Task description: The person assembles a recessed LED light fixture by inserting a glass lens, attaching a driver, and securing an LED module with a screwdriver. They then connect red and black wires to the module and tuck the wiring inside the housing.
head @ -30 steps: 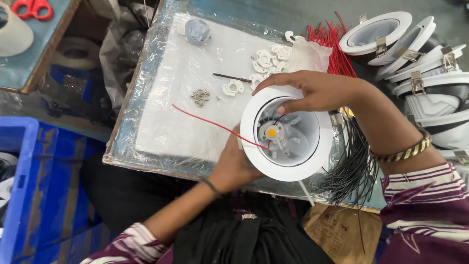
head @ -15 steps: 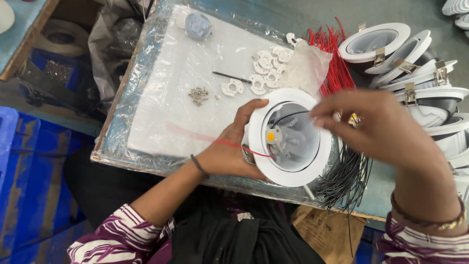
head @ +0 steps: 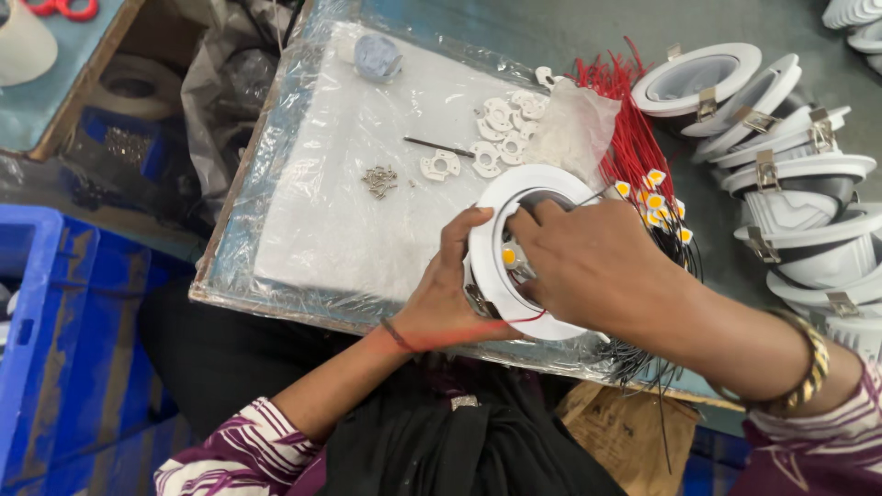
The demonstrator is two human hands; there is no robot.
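Resting in the left hand (head: 441, 298) — round white lamp housing (head: 491, 266) — right hand (head: 588, 266) inside.

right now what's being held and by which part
The left hand grips the white round downlight housing by its rim. The right hand reaches its fingers into the opening.

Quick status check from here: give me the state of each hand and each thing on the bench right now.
left hand: gripping the lamp housing's rim
right hand: fingers reaching inside the housing
white lamp housing: held tilted, open side up
red wire: trailing across the left wrist
finished housings: stacked leaning at right
screws: loose in a small pile
white clips: scattered loose
blue crate: on the floor, left
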